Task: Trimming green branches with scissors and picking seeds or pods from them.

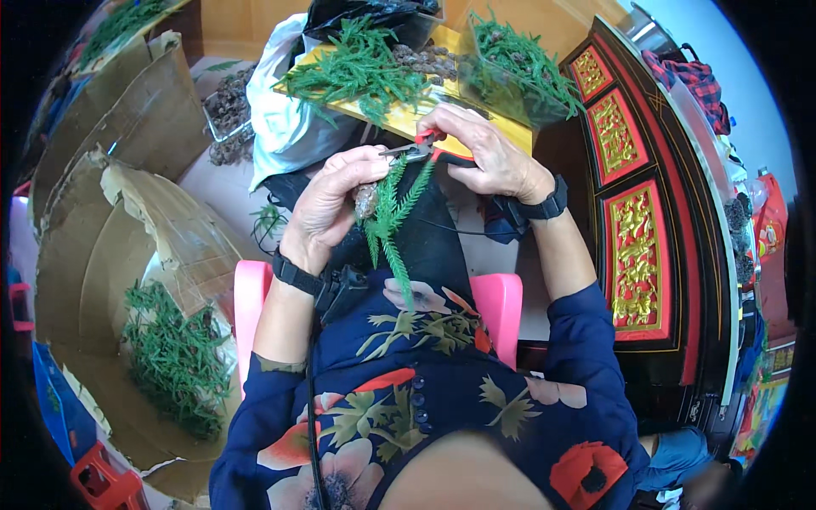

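Note:
Above my lap, my left hand (333, 191) pinches a green artificial pine sprig (393, 217) near its upper end. A brownish pine cone (366, 201) sits against the sprig, just beside my left fingers. My right hand (489, 157) is closed round the red-and-black handles of a pair of pliers (416, 151). The metal jaws reach across to my left fingertips at the top of the sprig. What lies between the jaws is too small to make out. The sprig's several needled branches hang down toward my floral shirt.
Ahead, a yellow table (501, 121) bears a heap of sprigs (357, 72) and pine cones (425, 61). A clear bin (518, 85) holds more sprigs. Left are a white bag (285, 127), a wire basket of cones (228, 115) and a cardboard box (93, 289). A carved cabinet (650, 229) stands right.

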The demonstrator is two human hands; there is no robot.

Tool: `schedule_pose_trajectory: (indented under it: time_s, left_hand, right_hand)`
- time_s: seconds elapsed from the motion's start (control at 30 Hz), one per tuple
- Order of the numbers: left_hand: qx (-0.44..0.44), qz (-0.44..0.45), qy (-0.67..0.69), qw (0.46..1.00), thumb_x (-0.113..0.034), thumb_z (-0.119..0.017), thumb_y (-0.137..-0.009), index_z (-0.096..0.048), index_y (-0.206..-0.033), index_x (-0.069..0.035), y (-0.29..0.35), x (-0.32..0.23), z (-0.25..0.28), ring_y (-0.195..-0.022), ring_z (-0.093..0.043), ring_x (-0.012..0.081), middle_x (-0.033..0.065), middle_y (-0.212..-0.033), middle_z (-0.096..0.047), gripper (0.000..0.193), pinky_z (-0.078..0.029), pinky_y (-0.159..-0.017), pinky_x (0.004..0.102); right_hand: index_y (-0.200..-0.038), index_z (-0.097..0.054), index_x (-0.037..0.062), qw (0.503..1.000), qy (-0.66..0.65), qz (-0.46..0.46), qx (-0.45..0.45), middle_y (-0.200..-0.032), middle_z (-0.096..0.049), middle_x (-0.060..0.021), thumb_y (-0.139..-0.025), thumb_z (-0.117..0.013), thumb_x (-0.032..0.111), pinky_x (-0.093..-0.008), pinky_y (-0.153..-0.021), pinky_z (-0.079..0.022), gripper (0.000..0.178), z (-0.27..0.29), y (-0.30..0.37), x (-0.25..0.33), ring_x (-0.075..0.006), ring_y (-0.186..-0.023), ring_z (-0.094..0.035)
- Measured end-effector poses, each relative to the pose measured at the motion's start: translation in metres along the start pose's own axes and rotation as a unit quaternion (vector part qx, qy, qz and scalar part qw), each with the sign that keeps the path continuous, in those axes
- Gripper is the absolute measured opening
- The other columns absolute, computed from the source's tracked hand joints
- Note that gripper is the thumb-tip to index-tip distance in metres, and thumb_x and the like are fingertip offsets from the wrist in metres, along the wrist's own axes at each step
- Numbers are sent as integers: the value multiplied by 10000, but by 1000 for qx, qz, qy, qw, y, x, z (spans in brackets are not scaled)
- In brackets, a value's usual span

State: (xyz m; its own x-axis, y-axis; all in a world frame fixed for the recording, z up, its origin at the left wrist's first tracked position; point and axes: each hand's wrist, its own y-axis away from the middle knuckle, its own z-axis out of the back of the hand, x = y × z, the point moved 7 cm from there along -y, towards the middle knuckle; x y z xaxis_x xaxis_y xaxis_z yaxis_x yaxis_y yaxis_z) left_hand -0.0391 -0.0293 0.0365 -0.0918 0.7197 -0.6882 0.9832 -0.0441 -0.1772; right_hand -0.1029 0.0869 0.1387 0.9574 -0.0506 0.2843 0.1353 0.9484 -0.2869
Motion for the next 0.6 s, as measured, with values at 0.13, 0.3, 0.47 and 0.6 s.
schedule_pose_trajectory:
  time_s: [0.13,0.3,0.47,0.6]
  left_hand:
    - [24,1,36,999,-121,-624,-819,-570,-953,19,-1,-1,-2,-687,-554,121,78,-789,-586,201,-469,-685,257]
    - [66,12,59,996,-108,-615,-812,-562,-924,17,5,-7,-10,-699,-550,114,67,-788,-578,176,-463,-683,248]
    - [158,42,170,972,-69,-609,-805,-570,-983,35,7,0,-20,-755,-581,121,85,-851,-617,210,-470,-695,236]
    - [182,31,181,966,-69,-602,-812,-569,-1036,47,8,-1,-17,-777,-590,119,83,-869,-623,254,-472,-718,232]
  right_hand:
    - [-1052,-514,11,1000,7,4,5,-991,-545,-128,-618,-560,77,-373,-906,-410,441,5,-5,4,-300,-983,-526]
    - [-1058,-516,11,999,4,29,41,-1001,-546,-129,-622,-578,98,-377,-901,-407,449,4,-15,12,-316,-983,-522]
    - [-1063,-519,15,995,28,69,72,-1005,-550,-137,-628,-598,123,-387,-901,-402,455,1,-27,24,-330,-985,-519]
    - [-1061,-518,17,991,63,109,51,-1018,-547,-137,-636,-609,135,-390,-905,-399,451,5,-31,29,-332,-993,-516]
